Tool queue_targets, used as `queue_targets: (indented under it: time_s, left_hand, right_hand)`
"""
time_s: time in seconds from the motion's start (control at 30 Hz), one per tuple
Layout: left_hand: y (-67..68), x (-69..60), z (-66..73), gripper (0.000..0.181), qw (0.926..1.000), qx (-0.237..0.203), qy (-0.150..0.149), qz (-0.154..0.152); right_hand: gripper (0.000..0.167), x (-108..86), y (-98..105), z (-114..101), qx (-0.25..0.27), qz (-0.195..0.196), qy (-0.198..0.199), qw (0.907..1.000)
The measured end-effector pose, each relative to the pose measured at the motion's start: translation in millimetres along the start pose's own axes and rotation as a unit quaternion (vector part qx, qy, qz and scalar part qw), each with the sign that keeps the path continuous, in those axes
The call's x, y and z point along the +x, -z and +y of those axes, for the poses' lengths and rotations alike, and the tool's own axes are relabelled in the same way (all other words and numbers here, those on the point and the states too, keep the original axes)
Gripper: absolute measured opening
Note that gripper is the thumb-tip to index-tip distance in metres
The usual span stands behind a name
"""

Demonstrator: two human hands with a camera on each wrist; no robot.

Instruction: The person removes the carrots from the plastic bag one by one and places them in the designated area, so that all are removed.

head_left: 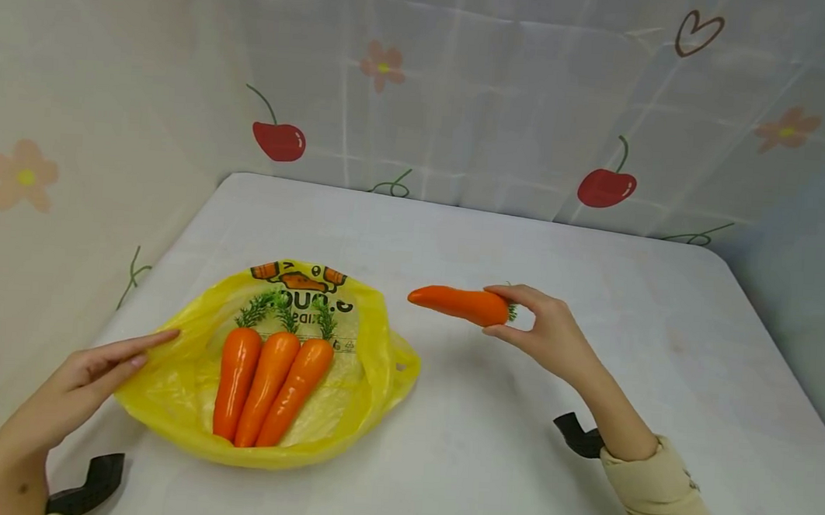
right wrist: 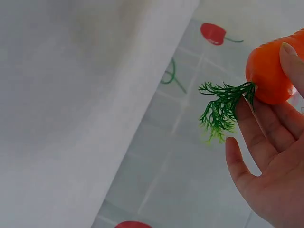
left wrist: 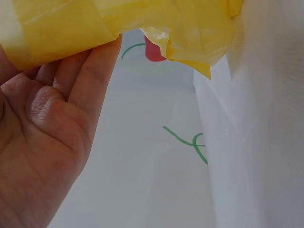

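Observation:
A yellow plastic bag (head_left: 372, 364) lies spread wide on the table, its mouth facing up. Three orange carrots (head_left: 238, 373) with green tops rest side by side inside it. At the bag's left rim, my left hand (head_left: 73, 387) pinches the plastic between thumb and fingers; the left wrist view shows those fingers (left wrist: 90, 80) behind the yellow film. To the right of the bag, my right hand (head_left: 548, 335) holds another carrot (head_left: 459, 303) above the table by its thick end. That carrot's tip points left toward the bag, and its green top (right wrist: 221, 107) hangs by the palm.
The white-covered table (head_left: 444, 461) has its far edge against a patterned curtain (head_left: 463, 97) with cherries, flowers and hearts. Black wrist mounts (head_left: 88, 485) show near both forearms. A printed cartoon and lettering mark the bag's inner back wall.

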State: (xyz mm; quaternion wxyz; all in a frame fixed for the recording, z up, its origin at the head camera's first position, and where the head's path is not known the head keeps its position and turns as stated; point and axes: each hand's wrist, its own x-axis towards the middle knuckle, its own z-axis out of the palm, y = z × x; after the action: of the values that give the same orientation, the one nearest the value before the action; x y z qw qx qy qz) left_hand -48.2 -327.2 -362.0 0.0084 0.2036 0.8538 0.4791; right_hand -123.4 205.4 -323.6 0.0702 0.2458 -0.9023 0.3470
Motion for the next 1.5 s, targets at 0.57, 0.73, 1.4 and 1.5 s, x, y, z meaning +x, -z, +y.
queue_targets:
  time_s: [0.57, 0.73, 1.4, 1.5]
  left_hand:
    - [0.3, 1.3, 0.0, 0.037, 0.9999, -0.008, -0.009, -0.004]
    - [0.2, 4.1, 0.4, 0.037, 0.9999, -0.006, -0.010, -0.004]
    - [0.7, 1.5, 1.1, 0.034, 0.9999, 0.004, -0.010, 0.002]
    - [-0.1, 1.2, 2.6, 0.034, 1.0000, 0.005, -0.004, 0.004]
  right_hand:
    - [0.047, -22.4, 0, 44, -0.215, -0.062, -0.054, 0.9731]
    - [0.047, -20.4, 0, 44, -0.251, -0.075, -0.045, 0.9640]
    - [0.050, -18.5, 2, 32, -0.246, -0.097, -0.035, 0.9639]
    - [0.050, -12.9, 5, 26, -0.241, -0.102, -0.025, 0.9648]
